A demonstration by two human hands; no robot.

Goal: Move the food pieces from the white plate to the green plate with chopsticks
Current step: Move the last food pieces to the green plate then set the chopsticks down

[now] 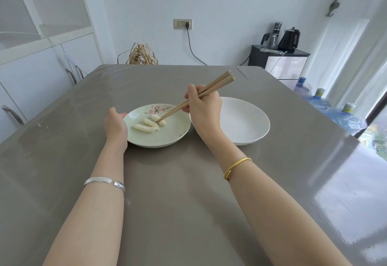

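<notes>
Right hand (204, 108) grips chopsticks (194, 100), tips on food pieces (149, 124), frame centre; left hand (115, 123) cups green plate (167, 135) rim; white plate (245, 121) touches it on the right.

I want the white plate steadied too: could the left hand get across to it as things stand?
Probably not easily. The left hand rests against the green plate's left rim, and the white plate lies beyond that plate and the right hand holding the chopsticks, so it would have to cross both.

Both forearms bare, no sleeves showing. Plain silver open cuff bangle (104, 182) on the left wrist, and a gold coiled-wire bracelet (235, 166) on the right.
</notes>
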